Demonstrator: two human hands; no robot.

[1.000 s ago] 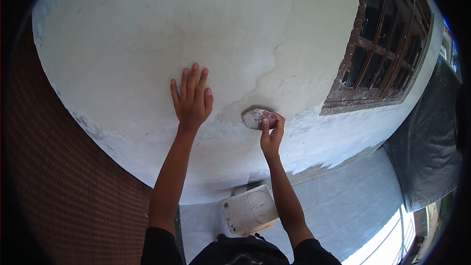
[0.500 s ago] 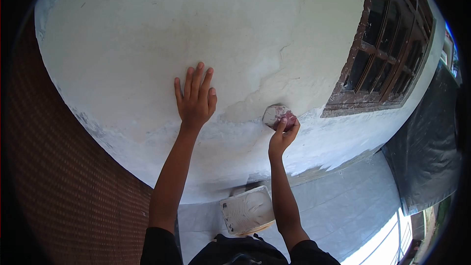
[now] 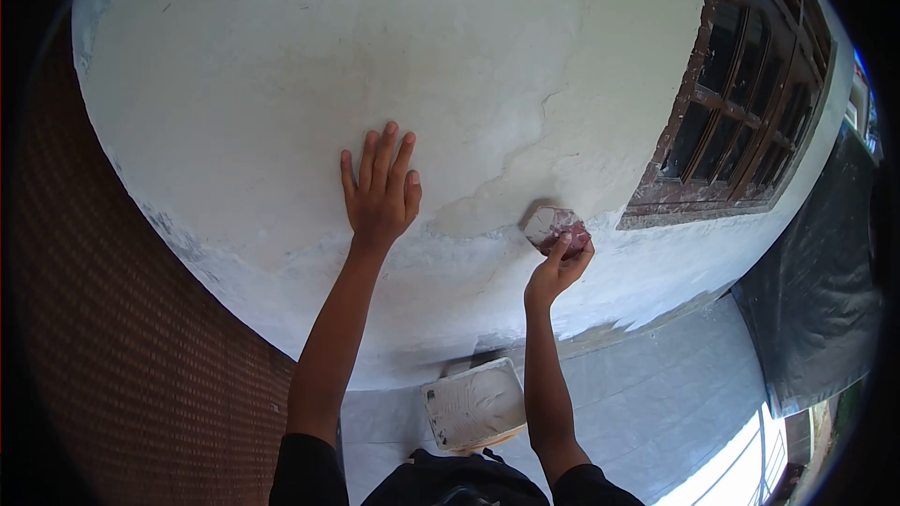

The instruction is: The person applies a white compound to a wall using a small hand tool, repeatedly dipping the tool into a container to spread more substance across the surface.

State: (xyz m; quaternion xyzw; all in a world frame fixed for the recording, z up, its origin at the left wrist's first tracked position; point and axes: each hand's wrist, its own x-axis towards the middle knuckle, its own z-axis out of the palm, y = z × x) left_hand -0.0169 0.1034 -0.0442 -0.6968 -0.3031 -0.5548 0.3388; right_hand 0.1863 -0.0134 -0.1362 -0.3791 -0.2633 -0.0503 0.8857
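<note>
My left hand (image 3: 380, 199) lies flat on the pale plastered wall (image 3: 309, 66), fingers stretched upward and slightly spread. To its right, my right hand (image 3: 557, 275) pinches a flat dark red putty scraper (image 3: 555, 230) by its lower edge, thumb on the near face. White filler smears much of the scraper's face. It is held up close to the wall, just below a rough, cracked edge in the plaster and left of the window's lower corner.
A tray of white putty (image 3: 475, 403) sits below, between my forearms. A brown wooden window (image 3: 741, 103) is set in the wall at right, with a dark sheet (image 3: 816, 290) hanging beyond it. Brown woven matting (image 3: 159, 347) borders the left; grey sheeting (image 3: 647, 394) covers the ground.
My right hand has moved a little to the right and slightly down along the wall with the scraper. My left hand stays flat in place while the view shifts slightly.
</note>
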